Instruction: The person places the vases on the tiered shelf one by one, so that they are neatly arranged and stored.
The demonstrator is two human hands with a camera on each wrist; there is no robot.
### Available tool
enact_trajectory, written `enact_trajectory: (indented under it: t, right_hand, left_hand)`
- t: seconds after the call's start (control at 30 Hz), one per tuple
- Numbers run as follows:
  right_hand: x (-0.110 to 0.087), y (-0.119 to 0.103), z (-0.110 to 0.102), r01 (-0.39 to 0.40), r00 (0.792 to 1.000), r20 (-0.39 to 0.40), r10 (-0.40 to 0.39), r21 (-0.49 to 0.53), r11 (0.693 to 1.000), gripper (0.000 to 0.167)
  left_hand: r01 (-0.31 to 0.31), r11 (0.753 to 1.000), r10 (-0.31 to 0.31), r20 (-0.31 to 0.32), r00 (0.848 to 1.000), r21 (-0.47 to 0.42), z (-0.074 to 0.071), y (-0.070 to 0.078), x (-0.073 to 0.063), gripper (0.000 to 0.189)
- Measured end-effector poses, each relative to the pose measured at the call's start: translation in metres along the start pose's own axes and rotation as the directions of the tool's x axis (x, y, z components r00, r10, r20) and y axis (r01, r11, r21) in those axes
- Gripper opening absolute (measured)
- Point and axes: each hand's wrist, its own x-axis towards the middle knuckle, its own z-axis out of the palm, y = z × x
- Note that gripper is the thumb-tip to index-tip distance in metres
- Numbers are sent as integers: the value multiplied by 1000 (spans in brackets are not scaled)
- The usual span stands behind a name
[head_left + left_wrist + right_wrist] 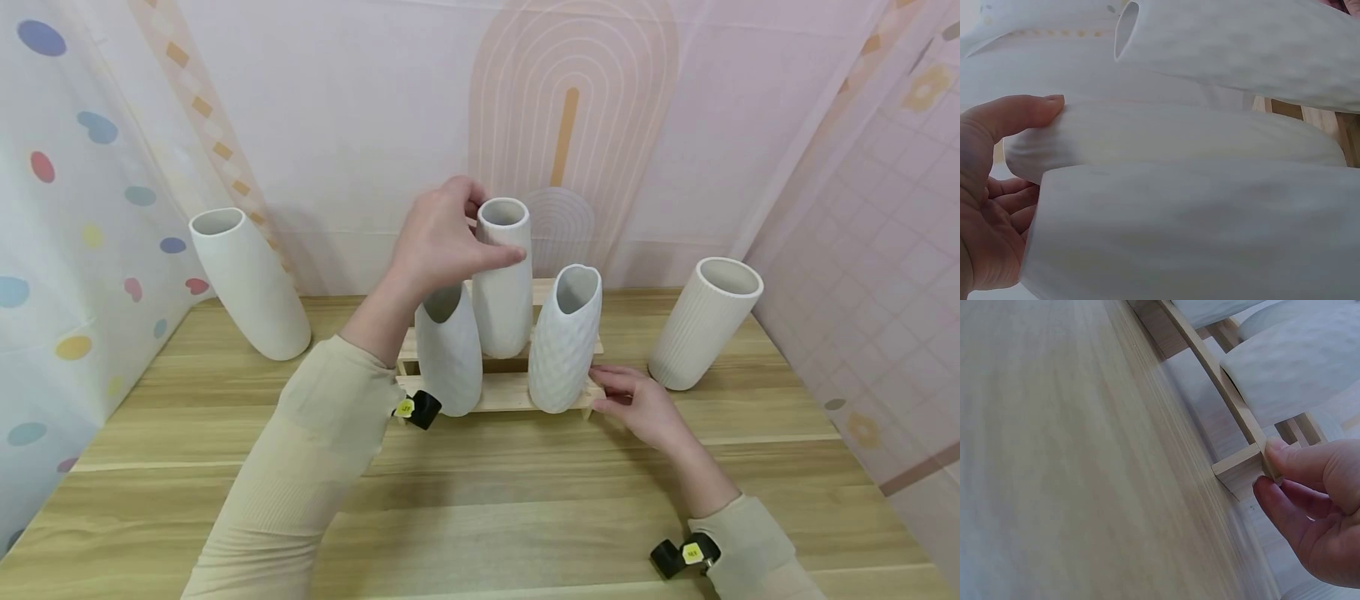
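My left hand (446, 237) grips a slim white vase (504, 292) near its rim, thumb across the front and fingers behind. This vase is upright over the upper step of a small wooden stand (504, 392). In the left wrist view the thumb (1032, 114) lies along the vase's upper end. My right hand (637, 404) pinches the right front corner of the stand, as the right wrist view shows with the thumb (1297, 459) on top. Two textured white vases stand on the lower step: the left vase (450, 358), partly behind my left wrist, and the right vase (564, 350).
A smooth white vase (255, 287) stands on the wooden table (487, 508) at the left. A ribbed white vase (705, 325) stands to the right, just beyond my right hand. Patterned curtains (360, 108) hang behind the table and along both sides.
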Motion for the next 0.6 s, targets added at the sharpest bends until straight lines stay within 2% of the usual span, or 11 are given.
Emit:
enact_trajectory:
  t: [0.4, 0.6]
  right_hand:
    - [1, -2, -1, 9, 1000, 2, -9, 7, 1000, 42]
    - [1, -1, -2, -1, 1000, -4, 1, 18, 1000, 41]
  left_hand:
    - [9, 999, -10, 23, 1000, 53, 3, -1, 3, 52]
    - [31, 999, -32, 47, 998, 34, 2, -1, 4, 52]
